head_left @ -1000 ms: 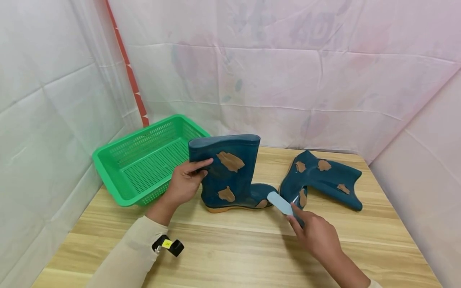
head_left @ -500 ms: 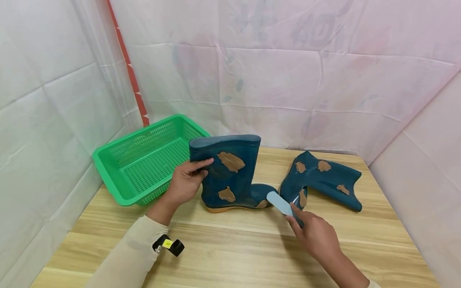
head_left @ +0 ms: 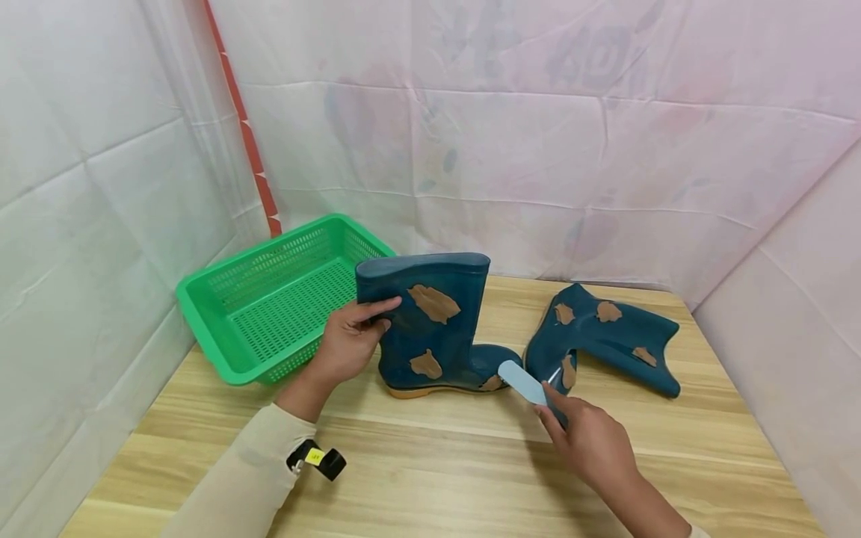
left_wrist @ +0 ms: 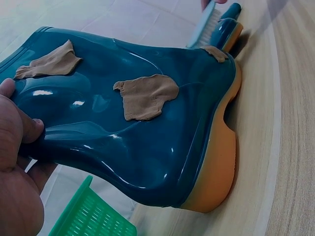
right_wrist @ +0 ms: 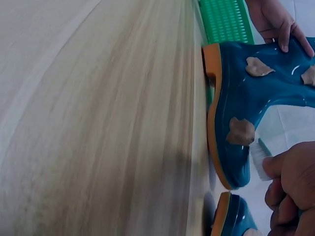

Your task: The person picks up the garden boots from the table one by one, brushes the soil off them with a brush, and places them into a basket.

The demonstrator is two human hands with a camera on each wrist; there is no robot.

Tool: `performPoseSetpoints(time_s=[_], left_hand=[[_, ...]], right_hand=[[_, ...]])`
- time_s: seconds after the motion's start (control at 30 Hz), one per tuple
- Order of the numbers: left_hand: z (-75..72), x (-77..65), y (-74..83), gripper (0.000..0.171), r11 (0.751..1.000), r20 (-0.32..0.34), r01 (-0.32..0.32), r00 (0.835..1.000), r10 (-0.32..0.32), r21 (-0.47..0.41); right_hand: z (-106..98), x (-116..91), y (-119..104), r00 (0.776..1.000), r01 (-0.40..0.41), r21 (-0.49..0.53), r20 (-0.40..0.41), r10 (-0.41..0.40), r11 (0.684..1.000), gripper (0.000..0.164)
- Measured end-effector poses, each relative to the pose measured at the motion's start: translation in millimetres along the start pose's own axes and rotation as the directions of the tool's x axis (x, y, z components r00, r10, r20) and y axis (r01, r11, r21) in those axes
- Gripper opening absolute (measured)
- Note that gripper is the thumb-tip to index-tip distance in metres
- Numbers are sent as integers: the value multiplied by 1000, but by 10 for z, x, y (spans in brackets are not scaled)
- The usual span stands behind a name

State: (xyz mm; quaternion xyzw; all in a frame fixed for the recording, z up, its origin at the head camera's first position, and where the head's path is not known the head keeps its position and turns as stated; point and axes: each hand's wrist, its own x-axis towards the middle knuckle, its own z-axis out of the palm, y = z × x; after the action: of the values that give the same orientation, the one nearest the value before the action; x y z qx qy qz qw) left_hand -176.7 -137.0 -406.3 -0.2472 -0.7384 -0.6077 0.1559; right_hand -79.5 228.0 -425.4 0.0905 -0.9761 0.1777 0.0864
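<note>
A dark blue rubber boot [head_left: 444, 344] with a tan sole stands upright on the table, brown clay-like patches [head_left: 427, 364] stuck to its side. My left hand [head_left: 347, 340] grips the back of its shaft. In my right hand [head_left: 595, 441] is a light blue scrub brush [head_left: 523, 381], held by its handle. White bristles [right_wrist: 259, 160] face the boot's toe in the right wrist view, right beside the brown patch [right_wrist: 240, 132] there. The second blue boot [head_left: 608, 329] lies on its side to the right, with several similar patches; the brush and right hand overlap its toe.
A green perforated plastic basket [head_left: 282, 299] stands at the back left, behind the left hand. White sheeting [head_left: 511, 149] encloses the wooden table [head_left: 430, 463] at the back and sides. A black strap [head_left: 316, 458] with a yellow label is on the left sleeve.
</note>
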Motion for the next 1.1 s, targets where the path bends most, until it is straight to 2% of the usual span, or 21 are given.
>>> performPoseSetpoints(time_s=[0.1, 0.23, 0.5, 0.67, 0.8, 0.97, 1.1], left_hand=[[-1, -3, 2, 36, 1000, -1, 4, 1000, -4, 7], [1, -7, 9, 34, 1000, 2, 5, 1000, -5, -9], [5, -25, 14, 32, 1000, -5, -5, 1000, 5, -21], [2, -28, 14, 32, 1000, -10, -1, 1000, 1, -9], [1, -31, 21, 31, 1000, -11, 4, 1000, -4, -11], [4, -33, 33, 31, 1000, -12, 11, 1000, -11, -7], [3, -37, 29, 31, 1000, -9, 23, 1000, -23, 3]], right_hand=[[26, 16, -49, 999, 37, 19, -35, -36, 999, 45], [58, 24, -103, 998, 65, 13, -25, -64, 998, 46], [-2, -14, 5, 1000, -2, -25, -2, 2, 1000, 44], [12, 12, -53, 998, 45, 11, -33, -44, 999, 46], [40, 21, -112, 996, 82, -3, -30, -82, 997, 47], [9, -6, -20, 1000, 31, -13, -3, -31, 999, 45], [-10, -14, 23, 1000, 22, 3, -22, -22, 1000, 45]])
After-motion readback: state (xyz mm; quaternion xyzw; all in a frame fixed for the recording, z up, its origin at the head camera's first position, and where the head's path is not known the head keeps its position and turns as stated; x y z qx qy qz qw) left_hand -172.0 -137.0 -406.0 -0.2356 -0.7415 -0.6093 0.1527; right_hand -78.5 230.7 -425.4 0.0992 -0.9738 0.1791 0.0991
